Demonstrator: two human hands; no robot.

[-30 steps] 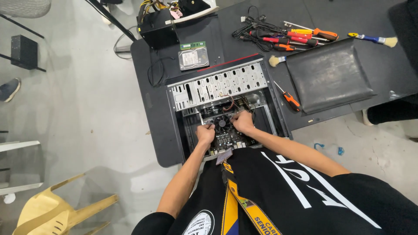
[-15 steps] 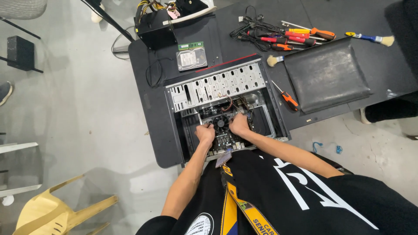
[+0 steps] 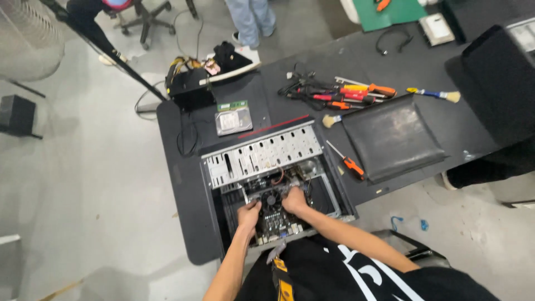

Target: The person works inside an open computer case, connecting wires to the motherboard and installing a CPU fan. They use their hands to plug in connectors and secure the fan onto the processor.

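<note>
An open desktop computer case point(image 3: 262, 156) lies on its side on a black table point(image 3: 184, 184). Inside it sits a green-black motherboard point(image 3: 276, 223) with a round cooler fan point(image 3: 271, 200). My left hand point(image 3: 248, 216) grips the board's left side, just left of the fan. Fingers curled, my right hand point(image 3: 295, 200) holds the board's right side beside the fan. Both forearms reach in from the near edge of the case.
A hard drive point(image 3: 234, 120) and a power supply point(image 3: 192, 89) with cables lie behind the case. Screwdrivers point(image 3: 345, 92), brushes point(image 3: 434, 93), a black side panel point(image 3: 393, 136) and an orange screwdriver point(image 3: 351, 164) lie to the right. Another person's legs point(image 3: 253, 19) stand beyond the table.
The view has shifted so the case sits lower in the picture. Both hands stay on the motherboard beside the fan.
</note>
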